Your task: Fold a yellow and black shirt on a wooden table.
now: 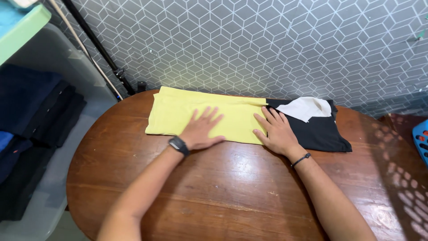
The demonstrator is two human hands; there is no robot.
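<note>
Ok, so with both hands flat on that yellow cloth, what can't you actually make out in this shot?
Head view only:
- Yellow cloth: the left hand and right hand cover part of it, so what lies under the palms is hidden.
- Black garment: a white piece covers part of its top.
- Blue basket: cut off by the right edge.
- Dark folded clothes: cut off by the left edge; too dark to count.

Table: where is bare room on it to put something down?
The wooden table is bare between the forearms and along its near edge, also right of the black garment. The far side is crowded: left hand and right hand press the yellow cloth.
</note>
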